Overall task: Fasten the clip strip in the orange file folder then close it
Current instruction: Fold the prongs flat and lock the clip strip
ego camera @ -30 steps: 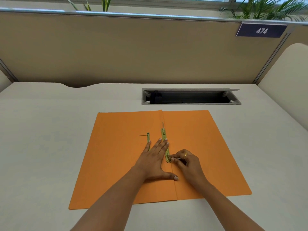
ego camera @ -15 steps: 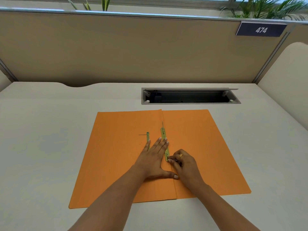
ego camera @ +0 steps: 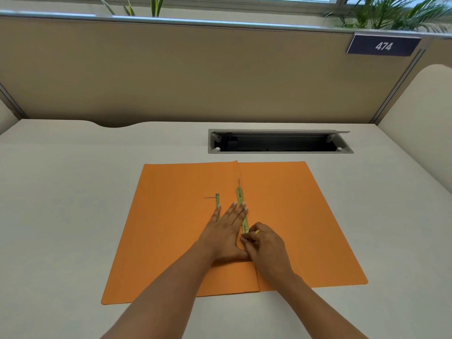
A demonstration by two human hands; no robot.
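The orange file folder (ego camera: 293, 216) lies open and flat on the desk. A brass clip strip (ego camera: 241, 198) runs along the fold, its far prong pointing away from me. A second brass piece (ego camera: 217, 200) with a thin prong sticking left lies on the left leaf. My left hand (ego camera: 226, 231) presses flat on the folder, fingers spread, fingertips touching both brass pieces. My right hand (ego camera: 265, 248) sits just right of the fold with its fingertips pinched at the strip's near end; the near prong itself is hidden under the fingers.
A grey cable tray slot (ego camera: 278, 141) is open in the white desk (ego camera: 61, 204) behind the folder. A beige partition (ego camera: 195, 69) with a "474" label (ego camera: 383, 46) closes off the back. A rounded panel (ego camera: 420, 113) stands at the right.
My right hand has slid slightly nearer and leftward along the strip's near end, its fingers curling tighter over the prong. My left hand has stayed flat in place.
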